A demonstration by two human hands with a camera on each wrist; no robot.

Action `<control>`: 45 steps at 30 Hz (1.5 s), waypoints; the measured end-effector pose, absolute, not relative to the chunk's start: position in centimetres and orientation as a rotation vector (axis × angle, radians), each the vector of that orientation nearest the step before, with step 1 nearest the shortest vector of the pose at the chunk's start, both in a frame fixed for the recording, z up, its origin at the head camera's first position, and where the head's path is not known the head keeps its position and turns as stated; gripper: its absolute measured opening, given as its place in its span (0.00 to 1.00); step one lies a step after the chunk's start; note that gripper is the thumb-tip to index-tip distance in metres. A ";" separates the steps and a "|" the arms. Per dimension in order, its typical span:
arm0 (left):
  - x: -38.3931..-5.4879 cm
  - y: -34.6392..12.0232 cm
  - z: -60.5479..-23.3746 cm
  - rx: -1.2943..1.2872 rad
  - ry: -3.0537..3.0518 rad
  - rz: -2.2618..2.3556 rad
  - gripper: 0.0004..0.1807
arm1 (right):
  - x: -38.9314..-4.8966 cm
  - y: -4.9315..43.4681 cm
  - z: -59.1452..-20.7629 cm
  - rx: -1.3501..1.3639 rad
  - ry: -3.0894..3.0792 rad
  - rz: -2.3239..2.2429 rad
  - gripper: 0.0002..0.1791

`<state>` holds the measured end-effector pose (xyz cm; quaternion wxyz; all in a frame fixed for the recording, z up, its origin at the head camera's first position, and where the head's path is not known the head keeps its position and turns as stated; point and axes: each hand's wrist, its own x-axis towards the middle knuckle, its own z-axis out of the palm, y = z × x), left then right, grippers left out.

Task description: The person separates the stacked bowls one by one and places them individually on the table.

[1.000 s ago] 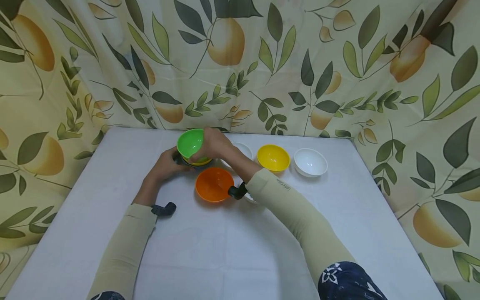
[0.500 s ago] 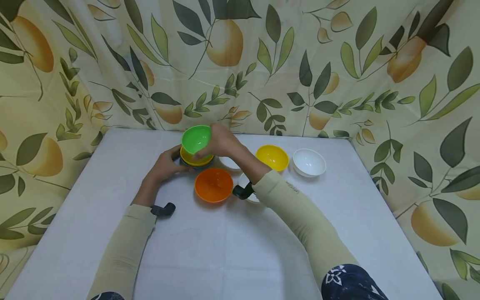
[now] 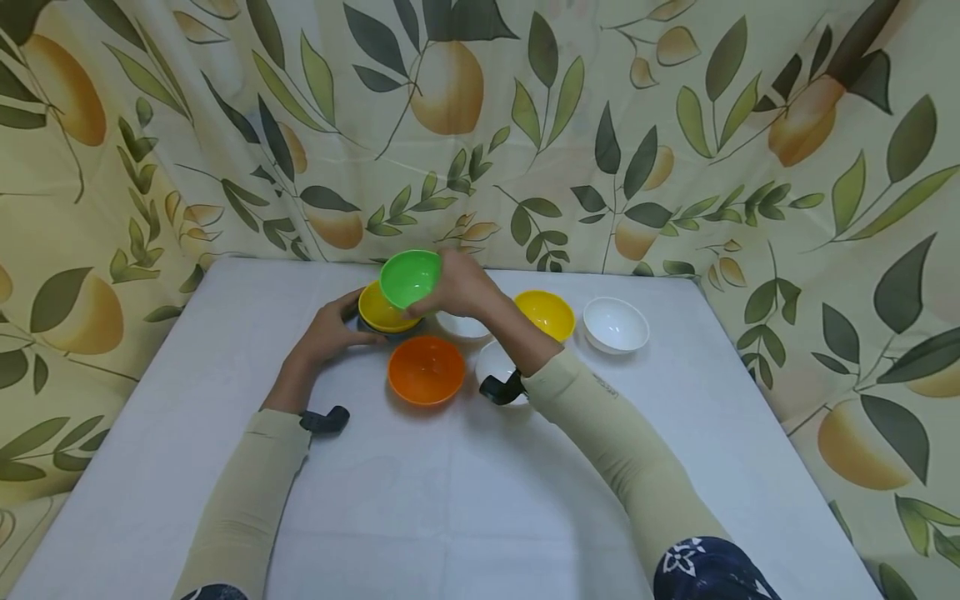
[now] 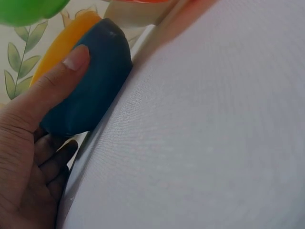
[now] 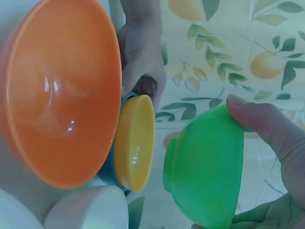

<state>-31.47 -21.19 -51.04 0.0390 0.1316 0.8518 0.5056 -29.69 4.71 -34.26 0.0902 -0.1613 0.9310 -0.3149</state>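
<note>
My right hand (image 3: 467, 285) pinches a green bowl (image 5: 205, 162) by its rim, thumb on one side and fingers on the other. The green bowl is raised and tilted, just right of a yellow bowl (image 3: 381, 308) in the head view. That yellow bowl sits nested in a dark blue bowl (image 4: 97, 81) on the table. Around the blue bowl curls my left hand (image 3: 330, 329), its thumb pressed on the outer wall. An orange bowl (image 3: 426, 371) stands in front of this stack, apart from both hands.
Beyond the right forearm stand another yellow bowl (image 3: 546, 312) and a white bowl (image 3: 617, 325). Two more white bowls, a rear one (image 3: 462, 326) and a front one (image 3: 492, 364), are partly covered by the right arm. A patterned curtain (image 3: 480, 167) hangs behind the white-covered table (image 3: 390, 500).
My right hand has lifted the green bowl out of the yellow one and carried it to the right. My left hand stays on the stack, its yellow bowl now showing more.
</note>
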 end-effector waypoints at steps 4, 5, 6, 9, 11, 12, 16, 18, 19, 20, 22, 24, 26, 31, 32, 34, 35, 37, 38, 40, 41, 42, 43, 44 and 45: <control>-31.5 -21.2 -51.1 0.386 2.614 1.542 0.63 | -29.6 5.3 -34.2 -0.484 2.774 -0.950 0.52; -31.6 -21.2 -51.1 0.382 2.613 1.542 0.63 | -29.5 5.5 -34.2 -0.483 2.778 -0.953 0.52; -31.6 -21.2 -51.1 0.379 2.610 1.542 0.63 | -29.5 5.6 -34.2 -0.483 2.781 -0.953 0.52; -31.5 -21.2 -51.0 0.369 2.604 1.545 0.64 | -29.3 6.1 -34.3 -0.487 2.777 -0.976 0.52; -31.5 -21.1 -51.0 0.363 2.600 1.546 0.64 | -29.2 6.3 -34.2 -0.486 2.773 -0.998 0.52; -31.4 -21.1 -51.0 0.360 2.599 1.545 0.64 | -29.1 6.5 -34.2 -0.486 2.770 -1.010 0.51; -31.4 -21.1 -50.9 0.355 2.602 1.541 0.64 | -28.7 6.9 -34.2 -0.463 2.766 -1.050 0.52; -31.4 -21.0 -50.8 0.358 2.600 1.543 0.64 | -28.4 7.2 -34.3 -0.441 2.759 -1.066 0.54; -31.3 -21.0 -50.9 0.357 2.599 1.543 0.64 | -28.2 7.4 -34.2 -0.433 2.753 -1.072 0.54; -31.3 -21.0 -50.9 0.359 2.598 1.544 0.64 | -28.1 7.5 -34.3 -0.429 2.750 -1.076 0.54; -31.3 -20.9 -50.9 0.370 2.597 1.544 0.64 | -27.8 7.9 -34.3 -0.415 2.738 -1.093 0.54; -31.3 -20.9 -51.0 0.379 2.596 1.544 0.64 | -27.5 8.3 -34.3 -0.404 2.723 -1.110 0.54; -31.3 -20.8 -51.0 0.386 2.595 1.546 0.63 | -27.2 8.7 -34.3 -0.403 2.719 -1.124 0.54; -31.3 -20.7 -50.9 0.377 2.583 1.545 0.64 | -26.8 9.7 -34.1 -0.397 2.714 -1.150 0.55; -31.3 -20.7 -50.9 0.376 2.583 1.545 0.63 | -26.7 9.9 -34.1 -0.395 2.712 -1.158 0.56; -31.4 -20.7 -50.9 0.375 2.590 1.543 0.63 | -26.5 10.2 -34.0 -0.393 2.713 -1.166 0.56; -31.4 -20.7 -51.0 0.376 2.593 1.544 0.63 | -26.4 10.4 -33.9 -0.389 2.713 -1.168 0.56; -31.5 -20.7 -51.0 0.381 2.596 1.545 0.63 | -26.2 10.7 -33.9 -0.369 2.708 -1.160 0.57; -31.6 -20.7 -51.1 0.382 2.597 1.544 0.63 | -26.1 10.9 -33.8 -0.358 2.705 -1.153 0.57; -31.6 -20.7 -51.1 0.384 2.597 1.542 0.63 | -25.9 11.3 -33.9 -0.335 2.700 -1.137 0.59; -31.6 -20.7 -51.1 0.385 2.596 1.541 0.63 | -25.8 11.5 -33.9 -0.326 2.701 -1.129 0.60; -31.6 -20.7 -51.1 0.384 2.597 1.540 0.63 | -25.7 11.7 -34.0 -0.320 2.701 -1.124 0.61; -31.6 -20.8 -51.1 0.383 2.598 1.539 0.63 | -25.6 11.9 -34.0 -0.319 2.702 -1.123 0.62; -31.5 -20.8 -51.1 0.383 2.601 1.537 0.63 | -25.5 12.2 -34.0 -0.316 2.706 -1.121 0.63; -31.5 -20.8 -51.0 0.384 2.604 1.534 0.63 | -25.5 12.4 -34.0 -0.313 2.710 -1.124 0.64</control>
